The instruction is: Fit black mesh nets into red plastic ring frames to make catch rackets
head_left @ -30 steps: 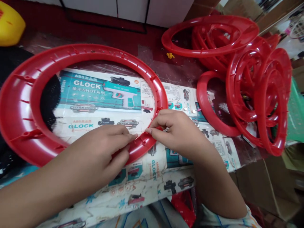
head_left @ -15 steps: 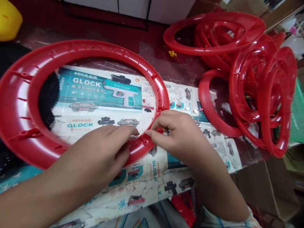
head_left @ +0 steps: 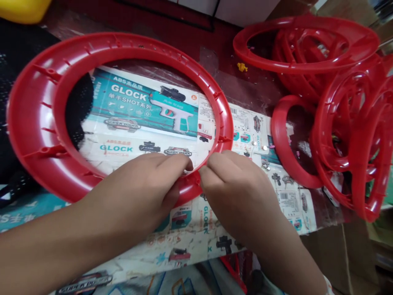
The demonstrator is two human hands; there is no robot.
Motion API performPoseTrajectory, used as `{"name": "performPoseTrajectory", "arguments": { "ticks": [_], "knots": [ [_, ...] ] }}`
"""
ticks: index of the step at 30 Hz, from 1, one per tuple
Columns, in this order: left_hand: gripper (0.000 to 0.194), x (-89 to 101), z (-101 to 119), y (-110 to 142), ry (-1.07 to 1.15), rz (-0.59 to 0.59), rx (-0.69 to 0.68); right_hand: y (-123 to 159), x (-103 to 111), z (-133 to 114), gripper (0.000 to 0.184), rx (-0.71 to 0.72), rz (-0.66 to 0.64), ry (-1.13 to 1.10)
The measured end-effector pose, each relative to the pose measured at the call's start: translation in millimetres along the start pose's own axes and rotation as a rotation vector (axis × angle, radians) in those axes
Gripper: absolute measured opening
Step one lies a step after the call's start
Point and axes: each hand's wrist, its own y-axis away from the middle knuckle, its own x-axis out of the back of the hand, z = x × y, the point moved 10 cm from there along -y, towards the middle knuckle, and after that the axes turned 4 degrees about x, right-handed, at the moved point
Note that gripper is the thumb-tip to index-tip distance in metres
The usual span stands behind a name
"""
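Observation:
A large red plastic ring [head_left: 33, 123] lies with its ribbed, hollow side up on flattened printed cardboard [head_left: 116, 135]. My left hand [head_left: 147, 188] is closed over the ring's near edge, thumb and fingers on either side of the rim. Just to its right, my right hand [head_left: 236, 184] is bent into a pinch against the near right part of the same ring. Its fingertips are tucked out of sight, so whatever they hold is hidden. Several small shiny pieces [head_left: 264, 148] sit on the cardboard beyond my right hand.
More red rings [head_left: 307, 65] are heaped at the right and far right. One smaller red ring [head_left: 281, 139] leans at the pile's near left. A small yellow piece [head_left: 242, 66] lies on the dark red surface. Black fabric [head_left: 18, 53] and a yellow object [head_left: 24, 10] are at the left.
The camera view has shifted, so the scene sits further right. My right hand's fingers have curled in more tightly at the ring's rim. My left hand keeps its grip.

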Motion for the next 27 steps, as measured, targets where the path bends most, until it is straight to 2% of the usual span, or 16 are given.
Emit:
{"name": "performPoseTrajectory", "arguments": {
  "ticks": [5, 10, 20, 23, 27],
  "knots": [
    [0.009, -0.6, 2.1, -3.2, -0.021, 0.014, 0.008, 13.1, -0.9, 8.2, 0.020, -0.017, -0.123, -0.099],
    [0.009, 0.1, 9.6, -6.1, -0.018, 0.023, -0.034, 16.8, -6.7, 25.2, 0.029, -0.103, -0.146, -0.182],
    [0.009, 3.1, 13.5, -5.7, -0.018, 0.050, -0.078, 11.2, -8.4, 17.7, 0.027, -0.029, -0.093, -0.040],
    [0.011, 6.2, 14.8, -5.2, -0.035, 0.066, -0.085, 10.4, -10.1, 22.9, 0.026, -0.047, -0.065, -0.101],
    [0.016, 8.6, 16.8, -5.4, -0.062, 0.087, -0.111, 7.5, -4.1, 38.7, 0.018, -0.137, 0.054, -0.236]
  ]
}}
